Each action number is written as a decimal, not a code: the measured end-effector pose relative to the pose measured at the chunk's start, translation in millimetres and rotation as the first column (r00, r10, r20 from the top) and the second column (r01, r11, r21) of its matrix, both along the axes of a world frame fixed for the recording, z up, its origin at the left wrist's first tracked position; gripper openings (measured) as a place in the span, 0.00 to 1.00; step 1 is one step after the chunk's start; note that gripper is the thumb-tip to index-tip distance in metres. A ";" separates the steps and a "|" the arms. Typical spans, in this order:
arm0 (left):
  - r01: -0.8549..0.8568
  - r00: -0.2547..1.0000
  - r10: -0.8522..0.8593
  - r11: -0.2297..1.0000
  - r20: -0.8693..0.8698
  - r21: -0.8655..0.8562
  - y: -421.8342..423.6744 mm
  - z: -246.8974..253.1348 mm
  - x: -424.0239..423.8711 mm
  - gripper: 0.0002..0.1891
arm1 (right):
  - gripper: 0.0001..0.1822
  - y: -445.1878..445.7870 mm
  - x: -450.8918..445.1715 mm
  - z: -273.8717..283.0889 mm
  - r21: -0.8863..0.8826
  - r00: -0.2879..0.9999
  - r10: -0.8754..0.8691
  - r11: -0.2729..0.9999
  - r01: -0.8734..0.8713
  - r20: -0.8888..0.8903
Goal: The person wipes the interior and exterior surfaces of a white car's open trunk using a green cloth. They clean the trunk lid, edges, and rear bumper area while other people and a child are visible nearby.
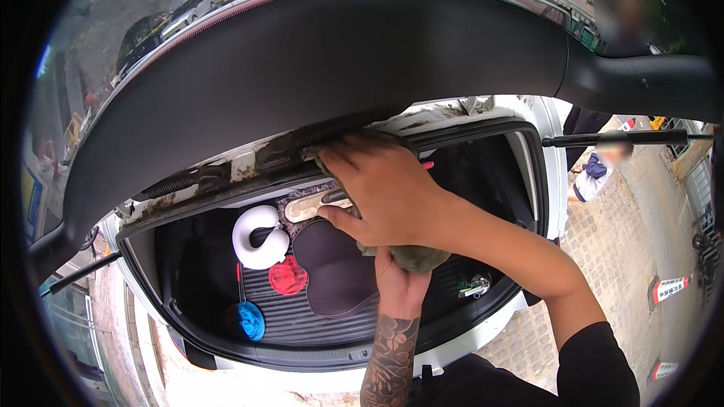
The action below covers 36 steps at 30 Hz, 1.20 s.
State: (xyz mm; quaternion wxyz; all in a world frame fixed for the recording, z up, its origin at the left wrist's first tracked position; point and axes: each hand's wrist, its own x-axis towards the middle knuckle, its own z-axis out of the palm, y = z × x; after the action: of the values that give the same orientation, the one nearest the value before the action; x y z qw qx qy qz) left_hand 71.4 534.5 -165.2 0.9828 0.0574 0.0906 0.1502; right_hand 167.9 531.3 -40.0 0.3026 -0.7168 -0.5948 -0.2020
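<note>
Under the raised boot lid [367, 62] of a white car, my right hand [390, 189] bears on a grey-green cloth [421, 258]. Its fingertips reach into the dirty body channel [244, 167] along the upper edge of the boot opening. Lower down, my left hand [399, 280] holds the hanging part of the same cloth from below, and its fingers are largely hidden. Behind the hands, a dark contoured cushion [334, 271] lies on the ribbed boot mat [283, 322]. A pale object [302, 207] beside my right thumb is partly covered.
A white neck pillow [246, 237], a red mesh item [288, 275] and a blue one [250, 321] lie in the boot. Gas struts flank it, including the right strut [639, 138]. A person [594, 175] is on the pavement at right, near a marker bearing writing [670, 289].
</note>
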 end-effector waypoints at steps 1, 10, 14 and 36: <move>-0.008 1.000 0.008 1.000 0.016 0.010 -0.6 2.1 0.8 0.23 | 0.31 -0.7 2.4 3.3 -0.030 1.000 0.027 0.999 -0.027 0.002; -0.026 0.979 0.022 1.000 0.202 0.016 -18.0 11.1 16.1 0.25 | 0.38 -22.9 33.5 18.2 -0.319 0.999 -0.041 0.947 0.035 -0.014; 0.047 0.988 -0.051 0.998 0.143 0.032 -30.4 9.6 18.5 0.24 | 0.40 -55.7 48.5 12.4 -0.315 0.969 -0.182 0.922 0.227 0.166; 0.338 0.936 -0.342 0.939 0.079 0.059 -58.5 20.4 30.9 0.22 | 0.24 -127.5 34.2 10.9 -0.235 0.808 -0.563 0.773 0.589 0.172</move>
State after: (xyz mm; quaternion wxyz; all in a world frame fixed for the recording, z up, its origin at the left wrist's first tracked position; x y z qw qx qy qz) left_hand 102.3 476.0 -144.8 0.9955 0.0874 0.0323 -0.0174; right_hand 202.2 403.8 -29.1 0.0951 -0.8894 -0.3821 -0.2322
